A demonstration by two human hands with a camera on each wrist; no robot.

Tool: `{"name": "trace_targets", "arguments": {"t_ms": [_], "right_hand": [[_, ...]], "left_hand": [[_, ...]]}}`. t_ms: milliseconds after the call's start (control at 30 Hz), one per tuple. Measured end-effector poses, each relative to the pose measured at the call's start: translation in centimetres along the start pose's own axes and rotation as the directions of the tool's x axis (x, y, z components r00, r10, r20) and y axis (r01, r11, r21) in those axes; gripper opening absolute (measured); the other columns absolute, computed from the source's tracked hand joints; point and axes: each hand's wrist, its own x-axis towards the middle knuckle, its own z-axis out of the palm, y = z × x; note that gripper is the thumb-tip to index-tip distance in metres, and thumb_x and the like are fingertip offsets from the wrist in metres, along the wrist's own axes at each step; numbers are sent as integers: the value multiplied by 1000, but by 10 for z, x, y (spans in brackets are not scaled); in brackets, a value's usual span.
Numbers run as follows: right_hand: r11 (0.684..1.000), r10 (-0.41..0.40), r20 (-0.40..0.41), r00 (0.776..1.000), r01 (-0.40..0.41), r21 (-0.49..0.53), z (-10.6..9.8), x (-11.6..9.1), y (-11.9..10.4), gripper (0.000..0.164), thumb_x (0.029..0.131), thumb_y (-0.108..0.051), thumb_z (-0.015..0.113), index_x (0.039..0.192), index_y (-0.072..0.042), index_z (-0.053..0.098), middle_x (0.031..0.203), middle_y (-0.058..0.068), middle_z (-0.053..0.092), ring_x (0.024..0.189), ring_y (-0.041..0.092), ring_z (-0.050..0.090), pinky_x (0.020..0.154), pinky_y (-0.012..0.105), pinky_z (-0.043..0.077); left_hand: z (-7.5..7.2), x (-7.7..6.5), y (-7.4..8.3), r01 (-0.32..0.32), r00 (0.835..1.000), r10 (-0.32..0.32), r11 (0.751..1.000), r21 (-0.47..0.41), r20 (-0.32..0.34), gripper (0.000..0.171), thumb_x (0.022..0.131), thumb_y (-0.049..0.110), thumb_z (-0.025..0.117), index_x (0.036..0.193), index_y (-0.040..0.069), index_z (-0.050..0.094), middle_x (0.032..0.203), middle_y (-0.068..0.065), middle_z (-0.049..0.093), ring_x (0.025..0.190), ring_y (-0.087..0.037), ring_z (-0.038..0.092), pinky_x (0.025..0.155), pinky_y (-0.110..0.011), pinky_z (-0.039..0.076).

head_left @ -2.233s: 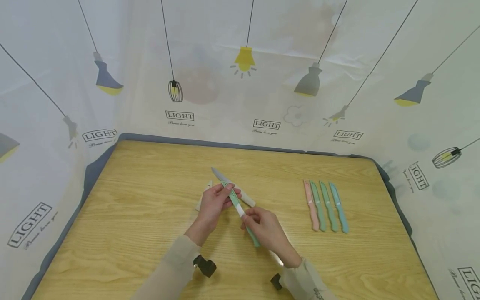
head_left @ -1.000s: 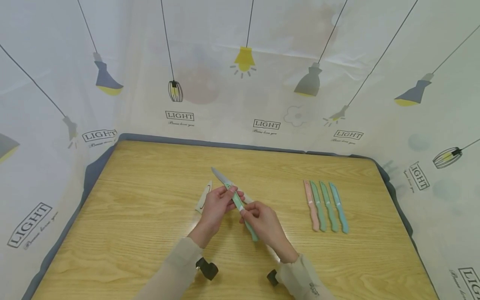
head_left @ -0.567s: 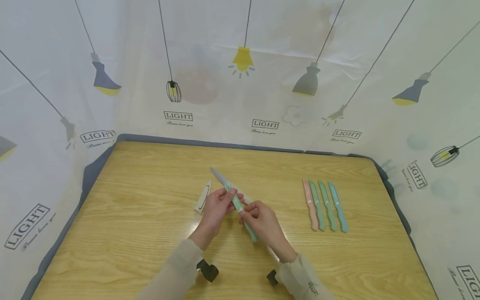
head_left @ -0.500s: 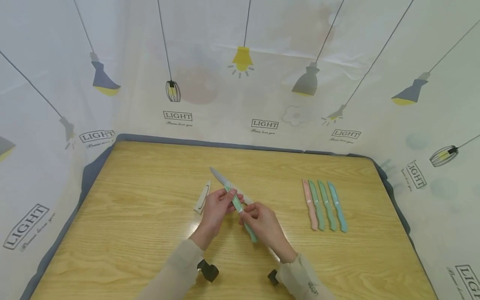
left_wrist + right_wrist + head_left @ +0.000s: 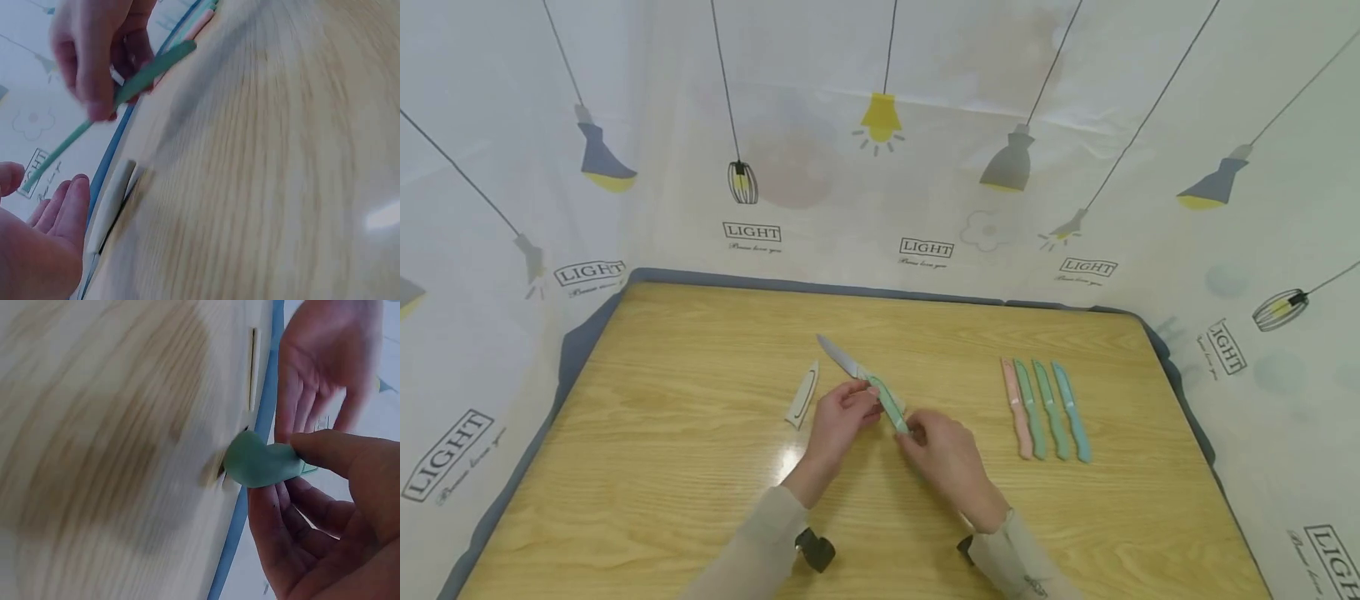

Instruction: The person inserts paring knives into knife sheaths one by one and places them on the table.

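Note:
My right hand (image 5: 951, 462) pinches the handle of a green knife (image 5: 889, 406) between thumb and fingers; its blade is inside a green sheath (image 5: 59, 153). The handle's rounded end faces the right wrist camera. My left hand (image 5: 838, 421) is around the sheath's tip with fingers spread, thumb and fingers apart from it in the left wrist view. Behind the hands, a knife with a bare grey blade (image 5: 842, 357) and a cream handle (image 5: 112, 203) lies on the table, partly hidden in the head view. Left of it lies a cream sheath (image 5: 802, 394).
On the right of the wooden table (image 5: 685, 358), several sheathed knives lie side by side: a pink knife (image 5: 1017, 410), two green ones, and a blue knife (image 5: 1072, 414). A white curtain printed with lamps (image 5: 820, 167) surrounds the table's back and sides.
The green sheath has slid down the blade to the handle, closing the pale gap. My left fingers have loosened from the sheath, and my right hand has moved slightly right with the knife.

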Motion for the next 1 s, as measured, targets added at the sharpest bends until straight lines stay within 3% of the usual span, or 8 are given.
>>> {"name": "trace_targets", "arguments": {"t_ms": [100, 233, 333, 433, 567, 667, 800, 1000], "right_hand": [[997, 66, -26, 997, -67, -46, -9, 0, 14, 24, 89, -32, 67, 93, -9, 70, 79, -5, 64, 66, 6, 57, 56, 24, 50], [985, 139, -55, 989, -144, -93, -22, 2, 35, 30, 90, -32, 65, 96, -3, 71, 79, 1, 68, 56, 7, 56, 46, 22, 49], [979, 159, -66, 985, -166, -118, -30, 3, 51, 33, 91, -30, 64, 97, 2, 71, 75, 4, 68, 45, 7, 50, 38, 21, 44], [975, 154, -65, 986, -162, -150, -35, 4, 64, 34, 93, -27, 62, 95, 6, 70, 60, 2, 61, 37, 7, 44, 33, 20, 38], [967, 158, -58, 986, -166, -195, -39, 6, 76, 30, 94, -25, 61, 75, -1, 66, 46, -2, 47, 35, 9, 40, 31, 21, 33], [960, 178, -46, 983, -184, -212, -41, 8, 82, 35, 94, -24, 60, 63, -8, 56, 45, -2, 44, 35, 10, 40, 31, 22, 34], [948, 194, -41, 980, -198, -250, -43, 13, 88, 39, 95, -24, 59, 60, -10, 50, 46, 1, 47, 35, 12, 40, 31, 24, 35], [937, 151, -58, 987, -161, -310, -44, 19, 95, 44, 94, -20, 60, 53, -9, 49, 54, 7, 54, 33, 11, 39, 29, 23, 32]], "left_hand": [[-11, 0, 3, 2, 1000, -2, 1000, 23, -25, 40, 93, 17, 62, 124, -9, 56, 111, -23, 66, 100, -33, 66, 87, -41, 54], [-26, -1, 9, -10, 998, 12, 999, 37, -55, 35, 94, 14, 60, 122, -7, 57, 111, -22, 66, 99, -32, 66, 86, -40, 55], [-36, -1, 12, -15, 997, 18, 999, 40, -75, 35, 95, 13, 59, 123, -7, 57, 112, -21, 66, 100, -31, 65, 85, -39, 56], [-44, -1, 16, -20, 995, 23, 999, 37, -99, 37, 95, 13, 59, 124, -8, 55, 112, -21, 66, 100, -31, 65, 85, -38, 56], [-52, -1, 22, -38, 991, 42, 999, 36, -125, 37, 95, 12, 59, 125, -9, 54, 114, -26, 63, 100, -32, 65, 86, -41, 55], [-57, -1, 27, -48, 989, 53, 998, 39, -137, 36, 95, 11, 58, 125, -10, 53, 116, -29, 61, 100, -34, 64, 88, -43, 54], [-64, 0, 30, -42, 987, 44, 999, 18, -155, 37, 95, 10, 58, 125, -11, 53, 118, -30, 59, 103, -39, 61, 90, -46, 52], [-72, 1, 31, -44, 982, 46, 999, 16, -182, 35, 94, 8, 59, 123, -11, 54, 118, -31, 60, 103, -41, 61, 91, -49, 51]]}}
